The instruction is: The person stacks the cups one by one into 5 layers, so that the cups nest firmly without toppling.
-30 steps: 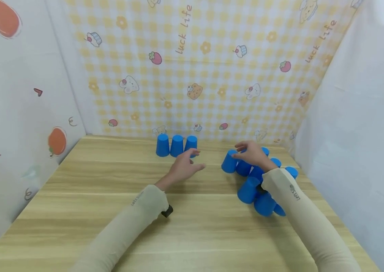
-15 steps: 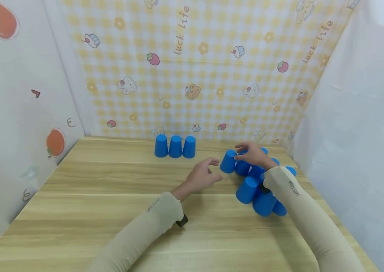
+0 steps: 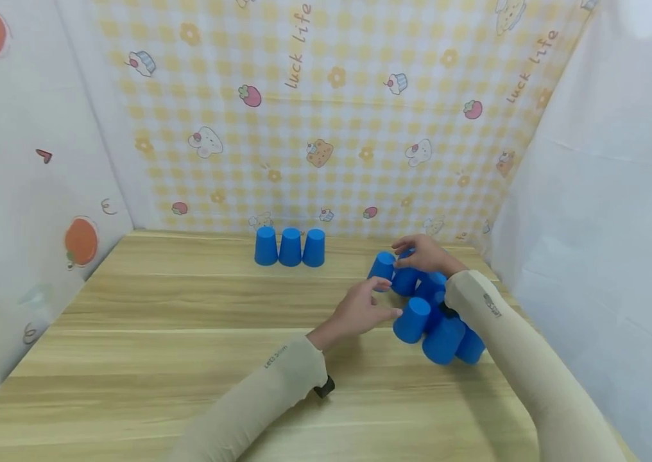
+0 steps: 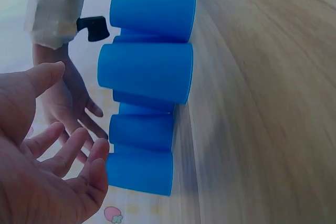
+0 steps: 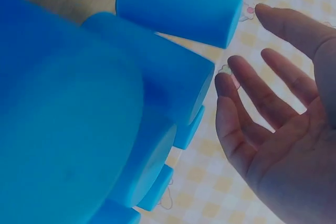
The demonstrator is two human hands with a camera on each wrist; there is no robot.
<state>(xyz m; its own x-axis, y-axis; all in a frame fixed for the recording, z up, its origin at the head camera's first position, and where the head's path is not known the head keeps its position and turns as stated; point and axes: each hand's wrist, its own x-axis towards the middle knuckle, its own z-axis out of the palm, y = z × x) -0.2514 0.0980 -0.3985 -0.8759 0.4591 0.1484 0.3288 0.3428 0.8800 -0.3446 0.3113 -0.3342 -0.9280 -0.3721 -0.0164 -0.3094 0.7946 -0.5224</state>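
Several blue cups (image 3: 411, 320) stand upside down in a cluster on the right side of the wooden table. My left hand (image 3: 359, 310) is at the left of this cluster, thumb and fingers spread apart and nothing in its grasp. Its fingertips come close to the leftmost cup (image 3: 382, 265); whether they touch it I cannot tell. Above the cluster hovers my right hand (image 3: 425, 254), with loosely bent fingers and nothing held. In the right wrist view, a gap shows between the right fingers (image 5: 262, 90) and the nearest cup (image 5: 178, 6). The right forearm hides some cups.
Three more blue cups (image 3: 290, 248) stand upside down in a row at the back of the table (image 3: 187, 359). Behind them hangs a yellow checked cloth (image 3: 326, 115). White cloths flank the table at left (image 3: 25, 212) and right (image 3: 603, 224).
My left hand has moved right from beside the row of three cups to the cluster. The right hand has stayed over the cluster almost unmoved. The head view has shifted slightly.
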